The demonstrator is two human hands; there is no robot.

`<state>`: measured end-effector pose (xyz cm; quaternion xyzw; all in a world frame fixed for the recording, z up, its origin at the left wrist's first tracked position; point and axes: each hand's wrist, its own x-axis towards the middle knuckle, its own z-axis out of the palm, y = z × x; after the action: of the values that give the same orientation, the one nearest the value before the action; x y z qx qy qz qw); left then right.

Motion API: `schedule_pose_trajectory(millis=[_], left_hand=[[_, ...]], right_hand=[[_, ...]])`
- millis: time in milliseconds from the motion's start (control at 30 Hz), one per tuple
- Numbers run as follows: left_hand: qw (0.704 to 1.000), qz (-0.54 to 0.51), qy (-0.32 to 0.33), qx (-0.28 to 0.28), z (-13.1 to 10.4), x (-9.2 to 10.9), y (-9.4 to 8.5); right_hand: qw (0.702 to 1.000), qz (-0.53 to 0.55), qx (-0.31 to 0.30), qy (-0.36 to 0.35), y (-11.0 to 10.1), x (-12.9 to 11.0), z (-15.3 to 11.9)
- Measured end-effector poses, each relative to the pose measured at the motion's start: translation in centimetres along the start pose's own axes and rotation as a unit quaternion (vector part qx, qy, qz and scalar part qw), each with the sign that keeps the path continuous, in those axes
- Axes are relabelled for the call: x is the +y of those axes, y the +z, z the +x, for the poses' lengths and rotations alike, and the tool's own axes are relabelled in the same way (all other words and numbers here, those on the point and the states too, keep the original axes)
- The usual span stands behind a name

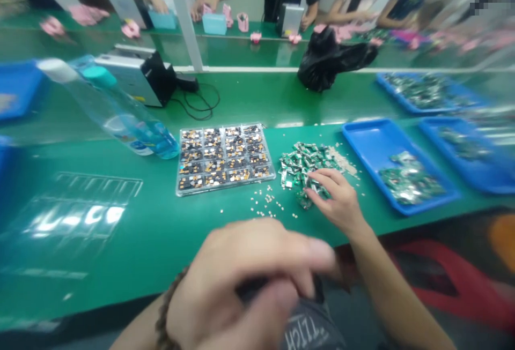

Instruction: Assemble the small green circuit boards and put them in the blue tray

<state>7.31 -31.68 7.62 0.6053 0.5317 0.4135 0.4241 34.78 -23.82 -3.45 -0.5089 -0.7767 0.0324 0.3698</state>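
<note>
My left hand (245, 269), large and blurred in the foreground, is raised in front of my body. Its fingers are bent, and a gap shows between index finger and thumb with nothing visible in it. At the right edge of a loose pile of small green circuit boards (300, 159), my right hand (336, 197) has thumb and fingertips closed around a circuit board (306, 198), partly hidden by the fingers. Left of the pile lies a clear compartment tray (225, 185) filled with small black, orange and silver parts.
Tiny pale pieces (267, 200) are scattered before the pile. Blue trays (362, 141) with boards stand on the right. Beyond are a clear bottle (132, 119), a metal box with a cable (132, 74) and a black plastic bag (322, 60). Other people work at the far bench (241, 52).
</note>
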Motion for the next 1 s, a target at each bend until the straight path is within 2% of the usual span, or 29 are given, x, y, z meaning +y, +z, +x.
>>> schedule_pose_trajectory(millis=[67, 100, 233, 300, 367, 467, 533, 633, 733, 833, 900, 1000], left_hand=[[0.995, -0.071, 0.043, -0.061, 1.9, -1.4, 0.2], [0.991, -0.092, 0.034, -0.092, 3.0, -2.5, 0.5], [0.960, -0.164, -0.089, -0.211, 6.8, -6.6, 2.2], [0.941, -0.211, -0.126, -0.234, 8.0, -7.8, 3.3], [0.930, -0.259, -0.137, -0.224, 8.8, -8.5, 4.4], [0.920, -0.322, -0.154, -0.163, 9.6, -9.1, 5.5], [0.911, -0.354, -0.171, -0.126, 10.0, -9.6, 5.6], [0.909, -0.357, -0.181, -0.117, 10.5, -10.4, 5.2], [0.917, -0.338, -0.175, -0.118, 10.7, -11.0, 5.1], [0.933, -0.312, -0.144, -0.104, 10.5, -11.4, 5.4], [0.953, -0.268, -0.110, -0.089, 10.2, -11.6, 5.6], [0.979, -0.186, -0.058, -0.057, 9.7, -11.8, 5.6]], right_hand=[[1.000, 0.005, 0.023, -0.003, 0.2, -0.1, 0.0], [0.999, 0.012, 0.033, -0.005, 0.3, -0.3, -0.1], [0.994, 0.074, 0.070, -0.044, 1.6, -1.7, -0.4], [0.989, 0.106, 0.077, -0.063, 2.8, -2.9, -0.4], [0.987, 0.120, 0.080, -0.067, 4.2, -4.1, -0.3], [0.989, 0.120, 0.070, -0.053, 5.8, -5.3, 0.0], [0.990, 0.127, 0.045, -0.039, 6.3, -5.7, 0.1], [0.987, 0.160, 0.005, -0.013, 6.0, -5.9, 0.3], [0.975, 0.214, -0.022, 0.062, 5.6, -5.9, 0.9], [0.960, 0.234, -0.015, 0.156, 5.9, -5.9, 1.9], [0.964, 0.208, -0.007, 0.164, 6.4, -6.0, 2.6], [0.976, 0.171, -0.011, 0.131, 7.0, -6.0, 3.2]])
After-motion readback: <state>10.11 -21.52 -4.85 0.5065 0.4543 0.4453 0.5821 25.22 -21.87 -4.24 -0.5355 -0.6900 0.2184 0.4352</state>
